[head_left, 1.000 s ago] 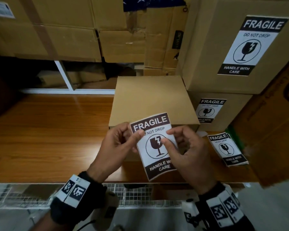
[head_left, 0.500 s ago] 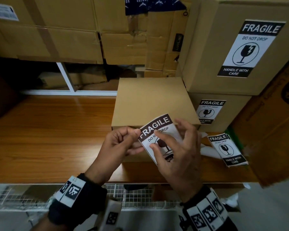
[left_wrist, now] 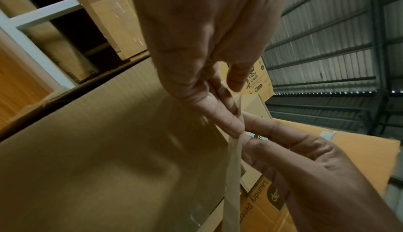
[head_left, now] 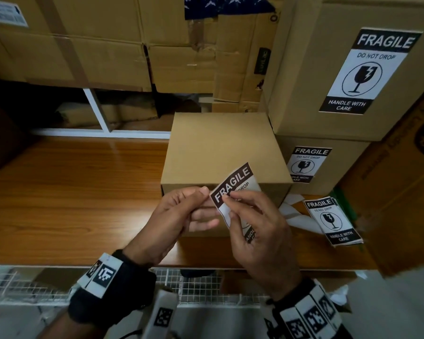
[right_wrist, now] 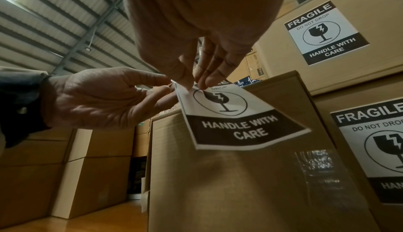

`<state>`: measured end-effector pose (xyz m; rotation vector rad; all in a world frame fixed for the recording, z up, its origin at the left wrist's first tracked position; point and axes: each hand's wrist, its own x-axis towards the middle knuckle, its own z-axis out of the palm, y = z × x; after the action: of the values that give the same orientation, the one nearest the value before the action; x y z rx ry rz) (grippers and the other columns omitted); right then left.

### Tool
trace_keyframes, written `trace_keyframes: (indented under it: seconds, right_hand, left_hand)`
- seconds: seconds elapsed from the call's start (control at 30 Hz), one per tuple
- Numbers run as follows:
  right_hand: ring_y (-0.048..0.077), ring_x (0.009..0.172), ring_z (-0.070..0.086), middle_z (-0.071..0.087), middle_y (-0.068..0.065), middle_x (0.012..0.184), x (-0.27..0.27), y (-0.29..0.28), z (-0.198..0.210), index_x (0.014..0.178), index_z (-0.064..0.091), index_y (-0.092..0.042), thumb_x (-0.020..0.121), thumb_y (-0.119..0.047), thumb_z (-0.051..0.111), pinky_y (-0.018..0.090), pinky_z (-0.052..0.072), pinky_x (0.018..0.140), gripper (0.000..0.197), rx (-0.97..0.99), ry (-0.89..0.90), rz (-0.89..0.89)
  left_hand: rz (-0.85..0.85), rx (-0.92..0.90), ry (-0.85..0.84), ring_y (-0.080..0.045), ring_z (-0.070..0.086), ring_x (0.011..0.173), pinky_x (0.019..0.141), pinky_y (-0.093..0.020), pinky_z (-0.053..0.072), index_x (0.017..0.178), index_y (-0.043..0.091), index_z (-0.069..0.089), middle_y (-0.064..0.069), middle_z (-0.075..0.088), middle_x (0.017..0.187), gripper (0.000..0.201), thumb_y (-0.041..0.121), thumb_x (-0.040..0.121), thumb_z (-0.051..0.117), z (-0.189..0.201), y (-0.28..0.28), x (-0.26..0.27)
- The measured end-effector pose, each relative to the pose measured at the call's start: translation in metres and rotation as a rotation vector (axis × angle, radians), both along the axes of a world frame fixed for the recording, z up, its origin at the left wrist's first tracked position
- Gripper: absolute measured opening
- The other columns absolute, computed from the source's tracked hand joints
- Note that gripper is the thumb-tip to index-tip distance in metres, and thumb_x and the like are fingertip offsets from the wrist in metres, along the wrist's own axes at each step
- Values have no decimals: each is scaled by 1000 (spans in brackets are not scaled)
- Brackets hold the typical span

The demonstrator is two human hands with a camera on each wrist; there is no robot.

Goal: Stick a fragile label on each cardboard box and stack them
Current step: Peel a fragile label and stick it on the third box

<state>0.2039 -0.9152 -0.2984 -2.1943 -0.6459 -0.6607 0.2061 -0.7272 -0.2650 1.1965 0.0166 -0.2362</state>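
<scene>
Fragile label [head_left: 233, 185] held in air just before near face of unlabelled box [head_left: 224, 148] on desk [head_left: 71, 192]. Long axis tilted, top right. Left hand [head_left: 179, 216] fingers pinch upper-left corner; right hand [head_left: 257, 231] thumb and forefinger pinch same corner, likely peeling backing. Box face lies straight beyond both.

Open tabletop [head_left: 71, 192] left; stacked boxes [head_left: 328, 94] right.

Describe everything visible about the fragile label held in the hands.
The fragile label is a white paper rectangle with dark bands: FRAGILE on top, DO NOT DROP, a broken-glass symbol in a circle, HANDLE WITH CARE below. It hangs tilted and slightly curled in front of the plain cardboard box, not yet stuck on. The left hand and right hand pinch its upper corner, apparently separating the backing.
</scene>
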Motion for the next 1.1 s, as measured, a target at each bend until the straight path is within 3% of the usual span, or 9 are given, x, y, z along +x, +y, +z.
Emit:
trace_keyframes:
  seconds: [0.2,0.47,0.77,0.93,1.1]
  right_hand:
    - [13,118,61,65,1,126,2,-3,3,128,70,-12,92,-9,68,33,58,91,37,0,-5,17]
    - [13,122,60,65,1,128,9,-8,3,129,70,-12,93,-11,70,32,57,94,36,13,7,54]
    - [13,120,59,63,1,127,15,-12,6,130,69,-15,94,-12,69,29,58,90,37,-6,-9,80]
    - [14,117,61,65,0,123,17,-15,9,124,73,-14,94,-14,70,33,58,88,30,33,0,105]
    - [13,112,65,68,-2,117,19,-13,15,115,78,-11,94,-20,77,32,60,83,23,171,51,132]
  left_hand:
    - [-1,23,-43,-13,76,82,73,-28,65,111,-1,73,-23,75,110,38,30,96,59,1,-2,3]
    - [-20,50,-72,-11,76,86,73,-29,65,100,14,79,-17,77,109,28,29,97,56,4,-4,6]
    - [2,65,-90,-13,76,88,72,-31,65,93,15,75,-16,76,106,20,27,96,58,6,-7,9]
    - [1,71,-105,-14,75,90,65,-29,65,84,24,74,-5,76,103,20,20,97,58,9,-10,8]
    - [7,81,-138,-15,75,93,63,-27,64,89,21,77,-8,76,102,21,18,97,58,11,-12,6]
